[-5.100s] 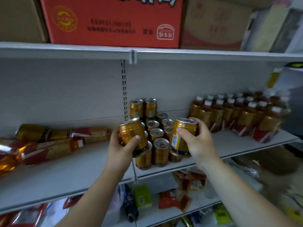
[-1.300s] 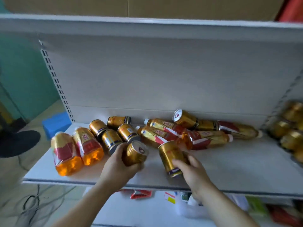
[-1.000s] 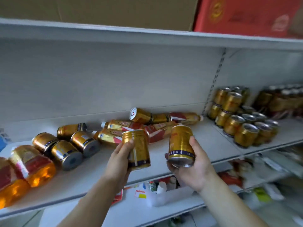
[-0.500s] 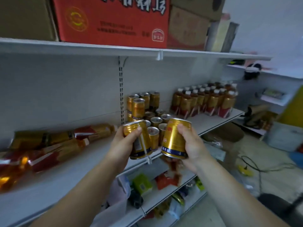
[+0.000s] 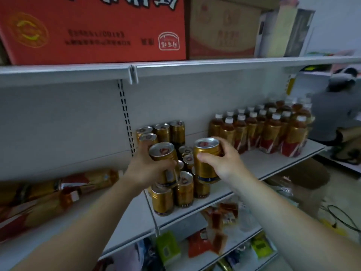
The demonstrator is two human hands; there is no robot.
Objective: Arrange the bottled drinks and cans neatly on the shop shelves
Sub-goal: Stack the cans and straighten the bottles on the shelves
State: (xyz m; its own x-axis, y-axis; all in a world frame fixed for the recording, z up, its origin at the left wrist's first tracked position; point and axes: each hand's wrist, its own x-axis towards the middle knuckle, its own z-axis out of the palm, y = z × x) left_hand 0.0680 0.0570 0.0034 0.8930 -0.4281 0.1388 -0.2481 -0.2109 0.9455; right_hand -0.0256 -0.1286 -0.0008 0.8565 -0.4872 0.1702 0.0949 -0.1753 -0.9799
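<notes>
You held a gold can (image 5: pixel 163 162) in your left hand (image 5: pixel 145 170), with fingers and thumb curled round its body. It tipped a little, so its pull-tab top faced you. Your right hand (image 5: pixel 224 163) gripped a second gold can (image 5: pixel 206 160) that stood upright, with the thumb across the front and the fingers wrapped round the back near the rim. The two cans sat side by side with a narrow gap between them.

Just under and behind both hands, a cluster of standing cans (image 5: pixel 182 190) filled the near end of the shelf (image 5: pixel 263 166). I could not tell whether either held can rested on the ones beneath it. Beyond your left fingertips, stacked cans (image 5: pixel 163 132) rose higher against the back panel.

Out past your right hand, upright bottles (image 5: pixel 273 130) with white caps and red-and-gold labels stood in tight rows. On the far side of your left forearm, several lying bottles (image 5: pixel 64 189) were sprawled on their sides, blurred.

Above both hands, a red carton (image 5: pixel 93 30) and a brown carton (image 5: pixel 222 30) sat on the upper shelf. Below your wrists, a green packet (image 5: pixel 168 249) lay among other packets on the lower shelf. Far off beyond your right hand, another person (image 5: pixel 338 108) was in grey.
</notes>
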